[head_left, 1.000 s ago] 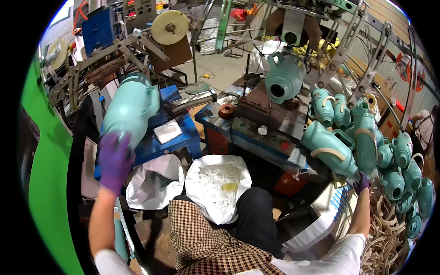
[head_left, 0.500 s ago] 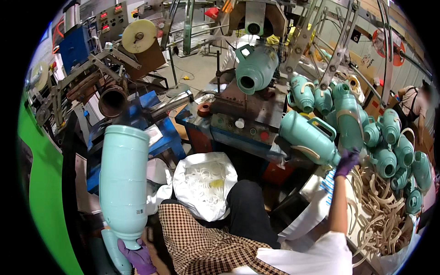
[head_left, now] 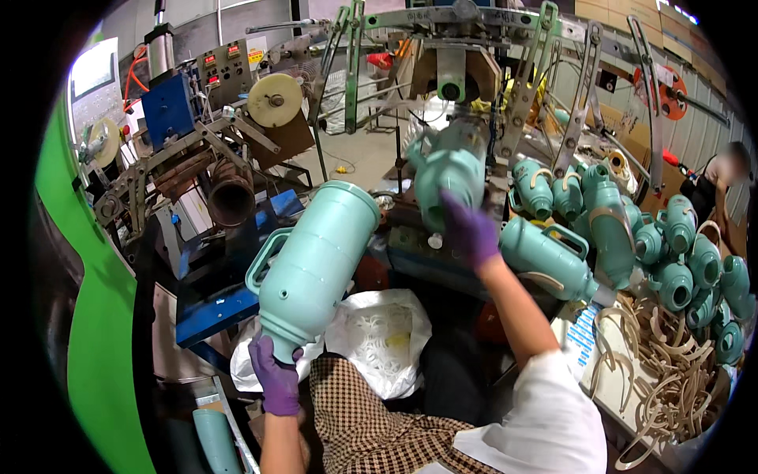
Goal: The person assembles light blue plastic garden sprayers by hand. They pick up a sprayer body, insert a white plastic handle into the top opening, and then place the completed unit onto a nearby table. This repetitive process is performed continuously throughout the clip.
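My left hand [head_left: 276, 375], in a purple glove, grips the narrow neck of a teal thermos flask shell [head_left: 320, 257]. The shell tilts up and to the right, wide end away from me, with its loop handle on the left. My right hand [head_left: 471, 229], also gloved in purple, is on the front end of a second teal thermos flask shell [head_left: 454, 170] at the machine. Motion blurs that shell and hand, and some fingers are hidden. One more thermos shell [head_left: 549, 257] lies at the table edge, right of my right arm.
Many teal flask shells [head_left: 679, 288] are piled at the right, beside a heap of beige curved handles [head_left: 671, 371]. A white bag [head_left: 418, 316] of white rings sits before my knees. Metal linkage arms [head_left: 513, 103] overhang the machine. A person [head_left: 714, 178] stands far right.
The held shell has moved up and right with my left hand and turned, showing its handle. My right hand has left the table-edge shell and reached the one at the machine.
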Motion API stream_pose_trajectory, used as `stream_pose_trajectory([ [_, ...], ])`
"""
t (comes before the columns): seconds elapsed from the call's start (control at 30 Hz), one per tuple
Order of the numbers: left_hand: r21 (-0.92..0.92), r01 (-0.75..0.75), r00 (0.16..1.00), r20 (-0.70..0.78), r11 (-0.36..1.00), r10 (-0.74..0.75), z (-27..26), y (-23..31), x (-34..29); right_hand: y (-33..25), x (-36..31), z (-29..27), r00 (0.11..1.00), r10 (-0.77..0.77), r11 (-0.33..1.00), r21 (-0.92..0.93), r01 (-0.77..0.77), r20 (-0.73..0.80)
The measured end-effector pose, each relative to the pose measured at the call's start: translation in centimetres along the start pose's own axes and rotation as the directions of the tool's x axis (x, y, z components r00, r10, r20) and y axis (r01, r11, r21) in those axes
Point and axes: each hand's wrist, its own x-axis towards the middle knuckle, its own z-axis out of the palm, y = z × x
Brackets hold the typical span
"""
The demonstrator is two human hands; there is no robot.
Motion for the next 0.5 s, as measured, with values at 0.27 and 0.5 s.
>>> stream_pose_trajectory([
  [0.27,-0.272,0.176,0.936,0.343,0.946,-0.075,18.7,-0.6,8.4,-6.8,-23.0,-25.7,0.412,0.881,0.045,0.827,-0.561,0.232],
  [0.5,0.03,-0.189,0.951,0.256,0.982,0.175,41.9,-2.7,10.4,-6.5,-25.2,-24.9,0.702,0.563,0.305,0.679,-0.668,0.437],
])
